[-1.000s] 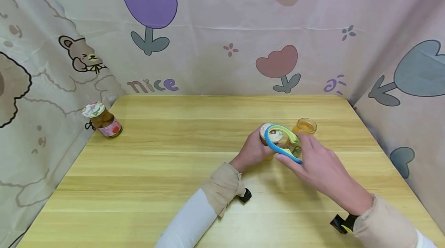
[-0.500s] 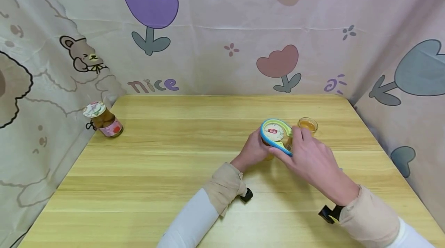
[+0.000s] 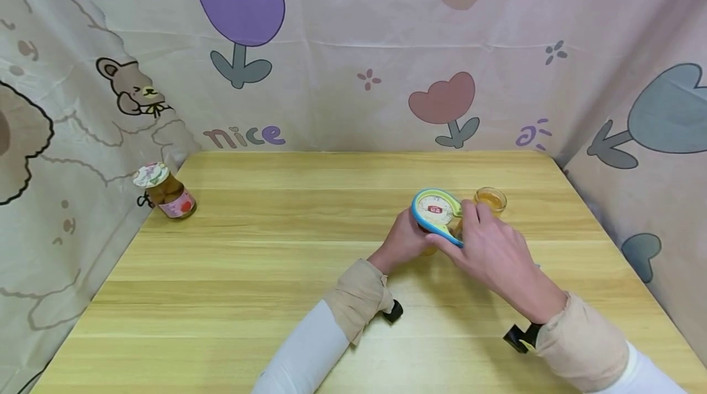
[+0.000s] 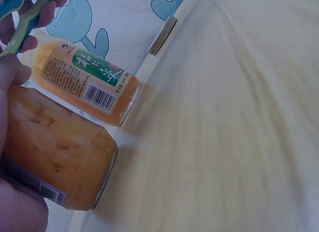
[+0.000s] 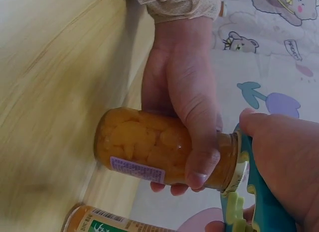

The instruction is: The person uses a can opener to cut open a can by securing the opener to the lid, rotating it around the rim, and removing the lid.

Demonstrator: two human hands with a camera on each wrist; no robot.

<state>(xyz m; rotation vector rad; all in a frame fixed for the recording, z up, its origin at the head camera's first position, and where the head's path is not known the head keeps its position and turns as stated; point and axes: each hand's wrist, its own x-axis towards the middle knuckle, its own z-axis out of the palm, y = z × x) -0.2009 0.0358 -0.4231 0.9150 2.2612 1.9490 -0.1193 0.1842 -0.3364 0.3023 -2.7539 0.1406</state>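
Note:
My left hand [image 3: 402, 240] grips a glass jar of orange fruit pieces [image 5: 144, 144] around its upper body, thumb along the near side. The jar stands upright on the table, its white printed lid [image 3: 434, 210] on. My right hand [image 3: 497, 259] holds a blue and light-green jar opener [image 3: 422, 222] by its handles, fingers curled round them. The opener's loop encircles the lid; in the right wrist view its toothed inner edge [image 5: 244, 157] lies at the lid's rim. Most of the handles are hidden by my right hand.
A lidless jar with orange contents [image 3: 490, 199] stands just behind my right hand, its label [image 4: 102, 70] showing in the left wrist view. A small flat disc-like thing [image 4: 163, 36] lies beyond it. Another lidded jar with a pink label [image 3: 171, 194] stands at the table's far left edge.
My right hand has moved left, bringing the opener's loop from partly over the lid to around it. In the last half second it shifted only slightly; my left hand stays on the jar.

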